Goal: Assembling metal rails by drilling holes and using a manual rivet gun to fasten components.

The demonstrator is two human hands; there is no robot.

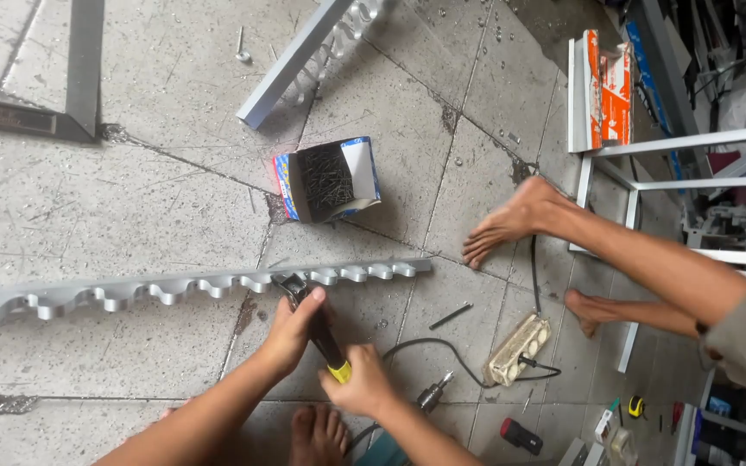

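We note a hand tool (319, 332) with a black grip and a yellow end, its metal head set against the lower edge of a long scalloped metal strip (192, 287) lying across the tiled floor (114, 207). Our left hand (291, 332) is wrapped closed around the tool just behind the head; our right hand (360, 384) is closed around the yellow end of the handle. Just right of the hands a power drill (420, 406) lies on the floor, its black cable looping to a pale socket block (518, 349). A dark loose screw (451, 316) lies between strip and block. Above the strip sits an open box of nails (328, 179). Further out, another person's bare foot (511, 220) rests on the tiles beside a white metal frame (649, 183). Top centre, a second metal profile (295, 60) lies at a slant.
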